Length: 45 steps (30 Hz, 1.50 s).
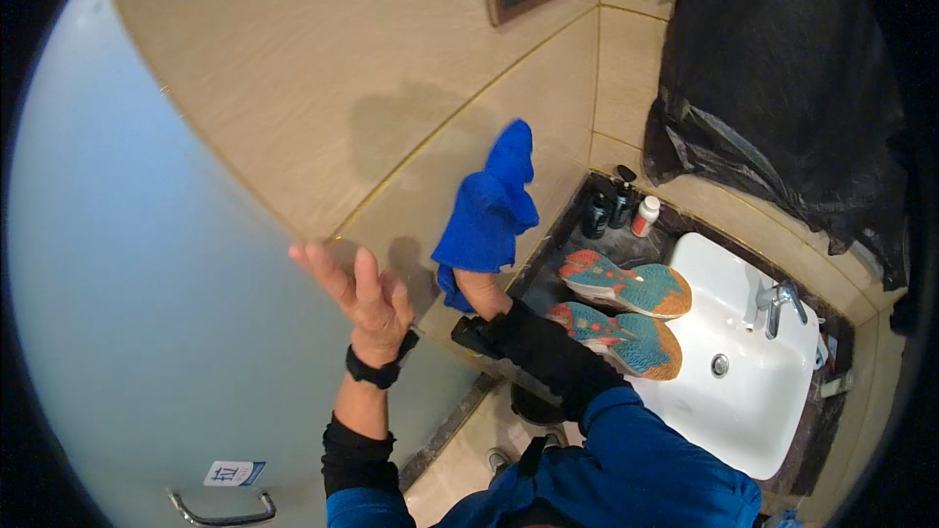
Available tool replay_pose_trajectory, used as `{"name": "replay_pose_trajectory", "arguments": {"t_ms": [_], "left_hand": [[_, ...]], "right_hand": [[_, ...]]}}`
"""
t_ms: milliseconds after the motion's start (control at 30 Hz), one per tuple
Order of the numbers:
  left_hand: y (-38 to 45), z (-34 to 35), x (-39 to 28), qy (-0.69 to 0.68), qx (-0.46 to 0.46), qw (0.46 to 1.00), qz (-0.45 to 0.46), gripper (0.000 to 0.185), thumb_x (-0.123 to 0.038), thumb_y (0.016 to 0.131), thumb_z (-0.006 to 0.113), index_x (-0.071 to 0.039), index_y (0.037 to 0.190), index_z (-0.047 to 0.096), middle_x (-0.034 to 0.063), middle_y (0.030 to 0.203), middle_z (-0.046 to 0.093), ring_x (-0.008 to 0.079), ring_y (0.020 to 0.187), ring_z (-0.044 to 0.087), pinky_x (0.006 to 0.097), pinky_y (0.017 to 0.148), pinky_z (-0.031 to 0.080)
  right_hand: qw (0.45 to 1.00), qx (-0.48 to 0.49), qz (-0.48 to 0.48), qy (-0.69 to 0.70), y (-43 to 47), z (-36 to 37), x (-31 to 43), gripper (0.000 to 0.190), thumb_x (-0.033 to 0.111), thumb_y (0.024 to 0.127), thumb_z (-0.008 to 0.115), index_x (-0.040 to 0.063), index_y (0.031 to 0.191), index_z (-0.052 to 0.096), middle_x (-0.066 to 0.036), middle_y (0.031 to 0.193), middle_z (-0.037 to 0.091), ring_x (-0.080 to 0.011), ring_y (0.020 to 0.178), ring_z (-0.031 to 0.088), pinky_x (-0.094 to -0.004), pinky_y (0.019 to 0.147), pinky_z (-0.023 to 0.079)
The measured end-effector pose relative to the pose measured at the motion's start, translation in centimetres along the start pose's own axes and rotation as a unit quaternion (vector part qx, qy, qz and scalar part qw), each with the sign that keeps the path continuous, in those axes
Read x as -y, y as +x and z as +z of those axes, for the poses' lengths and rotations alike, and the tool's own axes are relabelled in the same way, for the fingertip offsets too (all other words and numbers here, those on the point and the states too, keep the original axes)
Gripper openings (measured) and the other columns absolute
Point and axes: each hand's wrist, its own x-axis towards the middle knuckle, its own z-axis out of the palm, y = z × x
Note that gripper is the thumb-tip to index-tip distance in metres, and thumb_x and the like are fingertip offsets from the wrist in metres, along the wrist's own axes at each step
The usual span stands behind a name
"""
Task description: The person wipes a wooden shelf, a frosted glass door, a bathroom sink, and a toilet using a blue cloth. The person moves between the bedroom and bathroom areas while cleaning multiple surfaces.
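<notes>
My left hand [367, 301] is raised palm up with its fingers spread, holding nothing; a black band circles its wrist. It hovers before the frosted glass panel and the beige tiled wall [293, 88]. A blue cloth [484, 216] covers most of my right hand [482, 293], so its fingers are hidden; only the part near the wrist shows. The cloth is up by the tiled wall, and whether it touches the tiles I cannot tell. Below and to the right of that forearm, two shoes [627, 284] with teal, orange and tan soles lie soles up, partly over the white washbasin.
A chrome tap [777, 304] stands on the white washbasin [755, 396], set in a dark stone counter. Two dark pump bottles [609, 205] and a white-capped bottle [645, 216] occupy its corner. Black sheeting [777, 73] hangs above. The frosted glass panel [183, 308] bears a metal handle [224, 517].
</notes>
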Motion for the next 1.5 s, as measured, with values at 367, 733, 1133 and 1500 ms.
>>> {"name": "replay_pose_trajectory", "arguments": {"t_ms": [367,733,1133,1500], "left_hand": [[-0.3,0.8,0.4,-0.092,-0.105,0.985,-0.101,0.051,-0.009,0.085,0.049,0.007,0.13,0.031,0.029,0.133,0.031,0.0434,0.121,0.034,0.0462,0.1,0.028],[-3.2,0.9,1.6,-0.183,-0.009,0.973,-0.139,0.038,-0.005,0.083,0.048,0.007,0.118,0.041,0.0244,0.12,0.045,0.0382,0.108,0.043,0.0439,0.095,0.031],[-0.4,0.4,0.3,-0.085,-0.066,0.987,-0.116,0.055,-0.014,0.089,0.046,0.002,0.135,0.023,0.0249,0.14,0.02,0.039,0.13,0.023,0.0464,0.105,0.019],[-0.2,0.3,0.1,-0.084,-0.075,0.982,-0.151,0.056,-0.016,0.089,0.045,-0.001,0.137,0.02,0.0221,0.142,0.018,0.0367,0.131,0.02,0.0472,0.105,0.017]], "right_hand": [[0.847,0.004,-0.504,-0.166,17.0,-0.3,20.8,0.056,0.025,0.078,0.061,0.009,0.128,0.042,-0.019,0.133,0.035,-0.0356,0.122,0.034,-0.0472,0.1,0.026],[0.825,-0.043,-0.539,-0.165,12.7,-1.4,22.8,0.049,0.018,0.077,0.059,0.005,0.124,0.047,-0.021,0.14,0.027,-0.0381,0.13,0.024,-0.0541,0.097,0.026],[0.826,-0.14,-0.53,-0.13,27.4,-9.0,21.4,0.048,0.019,0.081,0.054,0.002,0.125,0.043,-0.019,0.133,0.038,-0.0334,0.123,0.034,-0.0396,0.103,0.025],[0.91,-0.026,-0.385,-0.152,37.2,-20.6,8.2,0.039,0.019,0.084,0.048,0.004,0.12,0.048,-0.015,0.126,0.046,-0.0302,0.117,0.041,-0.0341,0.103,0.028]]}}
